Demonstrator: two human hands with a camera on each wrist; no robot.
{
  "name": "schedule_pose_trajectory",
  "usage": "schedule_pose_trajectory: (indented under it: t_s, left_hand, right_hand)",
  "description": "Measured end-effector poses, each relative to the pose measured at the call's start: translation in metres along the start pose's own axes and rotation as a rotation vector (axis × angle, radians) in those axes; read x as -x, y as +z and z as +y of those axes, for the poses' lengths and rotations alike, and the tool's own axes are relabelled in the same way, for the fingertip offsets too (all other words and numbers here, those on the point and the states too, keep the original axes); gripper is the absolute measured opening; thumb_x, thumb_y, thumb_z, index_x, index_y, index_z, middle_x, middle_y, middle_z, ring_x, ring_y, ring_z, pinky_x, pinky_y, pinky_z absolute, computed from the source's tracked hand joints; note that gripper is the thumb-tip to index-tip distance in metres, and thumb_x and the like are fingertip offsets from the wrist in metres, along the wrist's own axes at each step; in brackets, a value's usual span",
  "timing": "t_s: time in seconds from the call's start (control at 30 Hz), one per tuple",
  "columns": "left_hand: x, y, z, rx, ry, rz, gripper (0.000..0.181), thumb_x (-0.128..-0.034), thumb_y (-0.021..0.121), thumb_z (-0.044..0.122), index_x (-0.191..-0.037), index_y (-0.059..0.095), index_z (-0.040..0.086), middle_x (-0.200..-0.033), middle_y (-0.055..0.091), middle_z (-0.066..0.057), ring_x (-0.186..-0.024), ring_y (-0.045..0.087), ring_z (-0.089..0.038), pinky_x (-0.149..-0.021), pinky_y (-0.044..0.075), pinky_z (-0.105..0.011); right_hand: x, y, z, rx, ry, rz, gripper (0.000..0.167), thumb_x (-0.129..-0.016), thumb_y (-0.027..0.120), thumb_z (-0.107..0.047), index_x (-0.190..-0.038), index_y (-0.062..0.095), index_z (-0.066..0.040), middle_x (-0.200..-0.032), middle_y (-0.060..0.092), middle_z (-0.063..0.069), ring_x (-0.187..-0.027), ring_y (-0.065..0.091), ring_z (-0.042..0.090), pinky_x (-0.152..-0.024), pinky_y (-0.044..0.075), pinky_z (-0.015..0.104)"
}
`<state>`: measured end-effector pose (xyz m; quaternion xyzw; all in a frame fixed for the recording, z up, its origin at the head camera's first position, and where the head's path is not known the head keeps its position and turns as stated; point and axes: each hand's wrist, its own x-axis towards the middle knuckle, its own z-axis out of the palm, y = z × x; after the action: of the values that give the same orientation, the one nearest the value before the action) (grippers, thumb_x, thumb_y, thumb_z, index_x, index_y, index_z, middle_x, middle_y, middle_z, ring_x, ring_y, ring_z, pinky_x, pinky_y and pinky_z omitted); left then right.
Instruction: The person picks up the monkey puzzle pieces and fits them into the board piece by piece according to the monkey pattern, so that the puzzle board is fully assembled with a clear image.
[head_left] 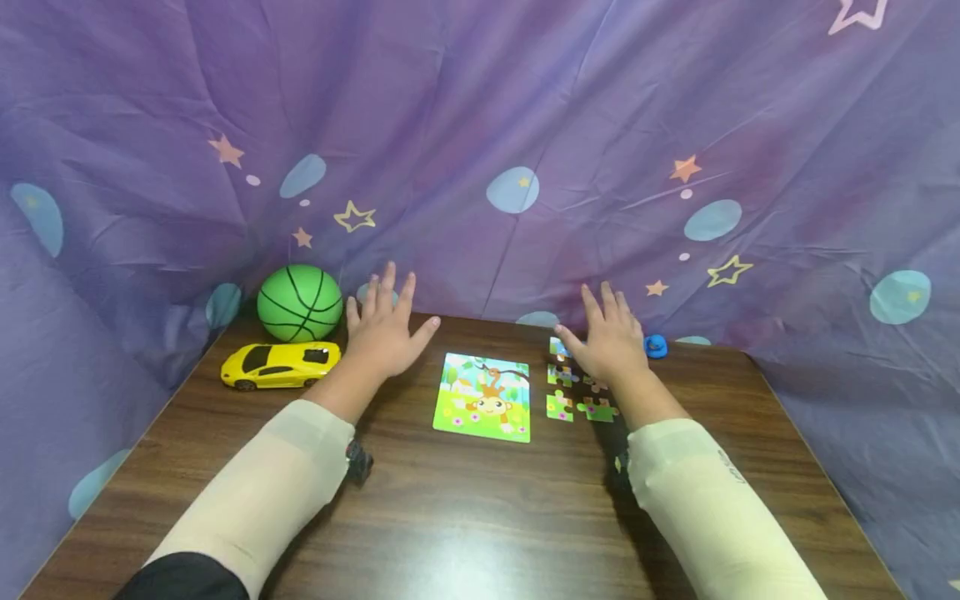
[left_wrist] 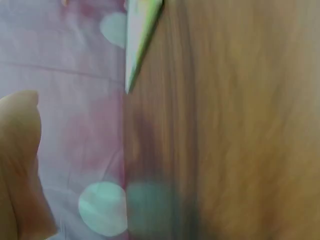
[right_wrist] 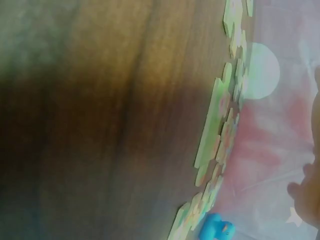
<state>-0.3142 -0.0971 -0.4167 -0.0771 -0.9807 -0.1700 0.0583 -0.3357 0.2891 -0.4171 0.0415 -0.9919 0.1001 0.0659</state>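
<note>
The left hand (head_left: pixel 384 337) has its fingers spread wide and holds nothing. The right hand (head_left: pixel 613 346) is flat and holds nothing too, with its thumb out. The monkey picture (head_left: pixel 480 421) lies on the table (head_left: pixel 420 517) between the two hands. Puzzle pieces (head_left: pixel 559 407) sit close by the right hand, on its thumb side. A small blue toy (head_left: pixel 656 347) is just past its other side. A yellow car (head_left: pixel 281 365) and a green ball (head_left: pixel 300 302) are left of the left hand.
</note>
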Motion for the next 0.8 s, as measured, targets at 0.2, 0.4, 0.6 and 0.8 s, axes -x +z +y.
schedule_pose_trajectory:
  t_s: [0.2,0.4,0.6,0.8]
  left_hand:
    - [0.023,0.003,0.008,0.171,0.046,-0.06,0.092,-0.1046,0.041,0.072,-0.174,-0.001,0.028,-0.181,-0.023,-0.001,-0.168,0.005,-0.045,-0.13,0.014,-0.077]
    - [0.039,0.008,0.01,0.256,0.066,-0.108,0.097,-0.1022,0.055,0.065,-0.174,-0.001,0.031,-0.182,-0.017,-0.003,-0.164,0.015,-0.052,-0.125,0.022,-0.081]
    - [0.044,0.016,0.006,0.314,0.145,-0.17,0.102,-0.0998,0.065,0.057,-0.174,-0.001,0.031,-0.183,-0.014,0.001,-0.167,0.009,-0.046,-0.127,0.021,-0.079]
    - [0.046,0.022,-0.001,0.275,0.289,-0.287,0.105,-0.0966,0.071,0.056,-0.174,0.01,0.02,-0.184,-0.004,-0.004,-0.168,0.008,-0.043,-0.131,0.02,-0.072]
  right_hand:
    - [-0.001,-0.004,0.0,-0.082,-0.062,-0.003,0.097,-0.103,0.045,-0.074,-0.174,0.007,-0.02,-0.181,0.012,0.018,-0.165,0.015,0.048,-0.13,0.02,0.074]
    - [-0.003,0.0,0.004,-0.151,-0.083,-0.103,0.093,-0.105,0.052,-0.064,-0.174,0.011,-0.016,-0.18,0.016,0.019,-0.165,0.016,0.05,-0.133,0.017,0.068]
    - [-0.005,0.007,0.009,-0.179,-0.06,-0.119,0.089,-0.105,0.056,-0.06,-0.172,0.021,-0.012,-0.177,0.025,0.022,-0.163,0.02,0.05,-0.134,0.019,0.067]
    - [-0.008,0.014,0.014,-0.199,-0.078,-0.143,0.082,-0.104,0.063,-0.053,-0.167,0.035,-0.009,-0.171,0.038,0.023,-0.159,0.03,0.05,-0.132,0.025,0.067]
